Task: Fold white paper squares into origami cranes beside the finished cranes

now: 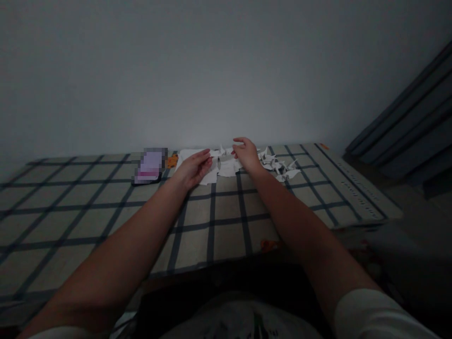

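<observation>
My left hand [196,168] is over the left part of the white paper, thumb and fingers closed on a thin white paper strip [221,152]. At the strip's other end is my right hand [247,154], its index finger lifted and the lower fingers closed near the paper. Under and between the hands lie larger white paper pieces [228,168] with ragged edges. Just right of my right wrist is a heap of small torn paper scraps [278,165], curled and overlapping. The exact grip of the right fingertips is small and dim.
A phone [150,165] with a blurred screen lies left of the paper, near an orange item [172,161]. A checked cloth [106,212] covers the table, against a plain wall [212,70]. Another orange patch [270,245] shows at the front edge. Dark curtain [416,117] hangs right.
</observation>
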`<state>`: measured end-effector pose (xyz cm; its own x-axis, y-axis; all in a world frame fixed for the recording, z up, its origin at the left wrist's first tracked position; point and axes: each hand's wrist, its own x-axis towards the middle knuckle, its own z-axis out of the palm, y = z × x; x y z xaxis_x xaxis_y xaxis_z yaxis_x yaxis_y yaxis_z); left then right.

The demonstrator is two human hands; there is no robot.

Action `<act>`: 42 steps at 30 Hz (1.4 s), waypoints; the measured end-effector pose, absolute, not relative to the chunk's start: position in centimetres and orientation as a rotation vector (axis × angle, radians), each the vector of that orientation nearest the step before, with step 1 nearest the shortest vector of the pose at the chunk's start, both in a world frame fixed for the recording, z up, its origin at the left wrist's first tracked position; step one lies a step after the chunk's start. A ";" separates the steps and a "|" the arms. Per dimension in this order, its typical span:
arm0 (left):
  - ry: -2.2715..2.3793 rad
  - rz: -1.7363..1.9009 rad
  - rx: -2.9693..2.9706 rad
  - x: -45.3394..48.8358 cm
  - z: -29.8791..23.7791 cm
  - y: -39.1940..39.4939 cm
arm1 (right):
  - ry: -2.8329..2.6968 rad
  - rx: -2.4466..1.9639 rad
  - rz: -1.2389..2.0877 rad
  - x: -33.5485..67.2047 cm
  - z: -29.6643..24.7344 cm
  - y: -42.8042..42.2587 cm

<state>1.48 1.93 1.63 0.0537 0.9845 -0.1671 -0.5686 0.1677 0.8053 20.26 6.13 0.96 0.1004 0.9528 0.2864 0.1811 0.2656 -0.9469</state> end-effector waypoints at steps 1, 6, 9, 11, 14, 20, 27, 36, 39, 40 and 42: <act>0.837 1.305 0.648 1.8 2.0 1.6 | -1.402 -1.196 0.748 20.8 1.4 6.2; 0.888 1.252 0.733 3.8 4.0 0.8 | -1.548 -1.237 0.512 23.8 3.9 6.0; 0.999 1.213 0.894 5.0 4.6 0.7 | -1.651 -1.284 0.460 25.9 4.4 5.2; 1.109 1.167 1.054 5.9 4.7 0.6 | -1.735 -1.353 0.447 27.3 4.2 4.5; 1.265 1.028 1.378 7.3 4.4 0.3 | -1.880 -1.466 0.359 29.1 3.6 3.1; 1.401 0.822 1.902 9.3 2.1 1.2 | -2.046 -1.688 0.058 30.7 3.2 0.5; 1.489 0.822 2.161 10.4 0.5 1.7 | -2.097 -1.804 -0.206 30.2 3.0 -0.2; 1.491 0.887 2.237 9.8 0.5 0.9 | -2.126 -1.814 -0.376 30.1 2.6 -0.2; 1.415 0.959 2.245 9.2 0.6 0.4 | -2.106 -1.793 -0.415 30.2 2.6 -0.2; 1.388 0.989 2.253 9.0 0.7 0.2 | -2.103 -1.792 -0.426 30.2 2.8 -0.1; 1.299 1.040 2.296 8.5 0.9 -0.2 | -2.093 -1.790 -0.435 29.9 3.3 0.0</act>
<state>8.50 -0.22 0.90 0.3269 0.8353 0.4421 0.6142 -0.5433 0.5723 29.91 0.02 3.33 -0.1393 0.8802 0.4537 0.9881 0.1538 0.0051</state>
